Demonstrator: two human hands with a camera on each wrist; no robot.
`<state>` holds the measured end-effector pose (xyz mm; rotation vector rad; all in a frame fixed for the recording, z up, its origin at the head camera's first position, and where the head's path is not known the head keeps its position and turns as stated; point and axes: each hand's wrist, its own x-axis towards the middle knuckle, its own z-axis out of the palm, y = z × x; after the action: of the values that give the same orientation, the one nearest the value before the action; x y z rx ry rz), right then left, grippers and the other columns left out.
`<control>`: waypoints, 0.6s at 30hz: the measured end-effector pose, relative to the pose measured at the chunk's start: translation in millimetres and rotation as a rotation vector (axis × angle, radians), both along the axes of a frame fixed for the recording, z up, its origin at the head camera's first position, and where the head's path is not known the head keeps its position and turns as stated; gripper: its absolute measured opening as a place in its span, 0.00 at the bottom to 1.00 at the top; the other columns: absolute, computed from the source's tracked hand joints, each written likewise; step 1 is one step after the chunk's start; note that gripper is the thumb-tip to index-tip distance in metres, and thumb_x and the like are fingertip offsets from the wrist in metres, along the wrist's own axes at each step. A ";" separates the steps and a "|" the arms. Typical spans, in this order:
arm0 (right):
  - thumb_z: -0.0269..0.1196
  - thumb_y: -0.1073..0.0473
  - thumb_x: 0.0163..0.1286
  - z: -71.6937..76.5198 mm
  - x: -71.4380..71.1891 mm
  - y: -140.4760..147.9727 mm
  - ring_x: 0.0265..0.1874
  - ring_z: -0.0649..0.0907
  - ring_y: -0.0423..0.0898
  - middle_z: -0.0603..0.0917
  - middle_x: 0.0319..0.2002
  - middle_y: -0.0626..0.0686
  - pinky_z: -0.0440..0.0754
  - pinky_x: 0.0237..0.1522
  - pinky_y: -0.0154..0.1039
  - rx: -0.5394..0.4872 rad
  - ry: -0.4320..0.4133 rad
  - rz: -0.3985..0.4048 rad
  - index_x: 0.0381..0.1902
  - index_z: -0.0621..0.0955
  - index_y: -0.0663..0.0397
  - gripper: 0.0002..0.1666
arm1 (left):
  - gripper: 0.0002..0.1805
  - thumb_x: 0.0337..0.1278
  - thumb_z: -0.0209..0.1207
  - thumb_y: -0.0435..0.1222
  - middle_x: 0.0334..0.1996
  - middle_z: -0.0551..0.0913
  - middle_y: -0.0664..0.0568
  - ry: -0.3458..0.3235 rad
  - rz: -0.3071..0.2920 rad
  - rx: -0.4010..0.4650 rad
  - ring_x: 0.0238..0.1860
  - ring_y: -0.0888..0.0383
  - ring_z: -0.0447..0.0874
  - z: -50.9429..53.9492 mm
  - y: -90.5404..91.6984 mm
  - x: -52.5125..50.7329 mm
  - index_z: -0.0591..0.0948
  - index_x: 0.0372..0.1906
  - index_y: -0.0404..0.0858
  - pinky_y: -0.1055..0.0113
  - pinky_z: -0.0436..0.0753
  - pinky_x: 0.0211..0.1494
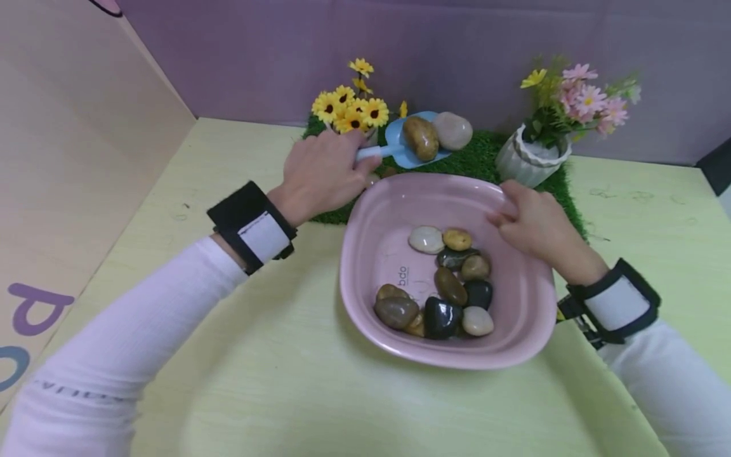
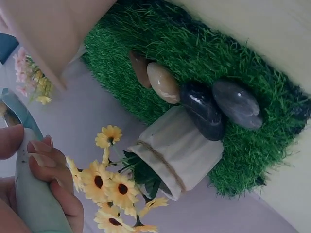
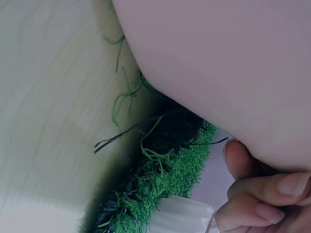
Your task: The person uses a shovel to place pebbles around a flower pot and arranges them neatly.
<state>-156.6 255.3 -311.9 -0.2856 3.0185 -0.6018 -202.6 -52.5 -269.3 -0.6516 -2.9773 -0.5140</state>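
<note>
In the head view the left hand (image 1: pixel 328 168) grips the pale handle of a light blue scoop (image 1: pixel 401 154), which bears a brown stone (image 1: pixel 421 138) and a greyish-white stone (image 1: pixel 453 131). The scoop is above the far rim of a pink basin (image 1: pixel 448 358). The right hand (image 1: pixel 539 222) holds the basin's far right rim, and the basin looks tilted. Several stones, among them a black one (image 1: pixel 442 318) and a white one (image 1: pixel 426 240), lie inside it. The left wrist view shows fingers (image 2: pixel 46 162) curled round the scoop handle (image 2: pixel 36 194).
Artificial grass (image 2: pixel 194 58) lies behind the basin, with dark stones (image 2: pixel 238 104) and a pale stone (image 2: pixel 163 83) on it. Yellow flowers (image 1: pixel 351 111) stand at the back, and a white pot (image 1: pixel 531 158) with pink flowers at the back right. A purple backdrop (image 1: pixel 257 63) rises behind.
</note>
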 end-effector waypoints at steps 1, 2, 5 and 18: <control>0.60 0.57 0.68 0.0 0.0 0.1 0.20 0.76 0.51 0.70 0.19 0.54 0.71 0.20 0.41 0.000 -0.002 -0.001 0.36 0.69 0.58 0.12 | 0.19 0.74 0.45 0.51 0.18 0.69 0.53 -0.006 0.005 -0.001 0.15 0.57 0.64 -0.7 -0.1 -0.6 0.77 0.37 0.42 0.66 0.62 0.15; 0.60 0.57 0.69 -0.1 -0.1 0.2 0.20 0.76 0.51 0.70 0.19 0.54 0.71 0.20 0.41 -0.003 -0.003 0.000 0.36 0.69 0.58 0.12 | 0.19 0.74 0.45 0.50 0.18 0.69 0.53 -0.011 0.008 0.002 0.15 0.57 0.64 -1.5 -0.2 -1.2 0.77 0.37 0.42 0.66 0.62 0.15; 0.61 0.57 0.69 -0.3 0.0 0.3 0.19 0.76 0.51 0.70 0.19 0.54 0.71 0.20 0.41 -0.002 -0.004 -0.002 0.36 0.69 0.58 0.12 | 0.19 0.74 0.45 0.50 0.19 0.68 0.53 -0.017 0.016 0.006 0.16 0.57 0.64 -4.3 -0.7 -3.0 0.76 0.36 0.41 0.66 0.62 0.16; 0.60 0.57 0.68 -0.9 -0.2 0.0 0.20 0.76 0.52 0.71 0.20 0.55 0.70 0.21 0.41 0.004 0.013 -0.005 0.36 0.70 0.58 0.12 | 0.20 0.76 0.41 0.51 0.21 0.68 0.51 -0.054 0.073 -0.059 0.20 0.53 0.69 -16.5 -5.3 -11.9 0.74 0.37 0.40 0.63 0.64 0.21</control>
<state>-156.8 255.3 -312.8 -0.2833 3.0334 -0.5967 -214.4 -57.8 -285.8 -0.5399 -3.0638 -0.4474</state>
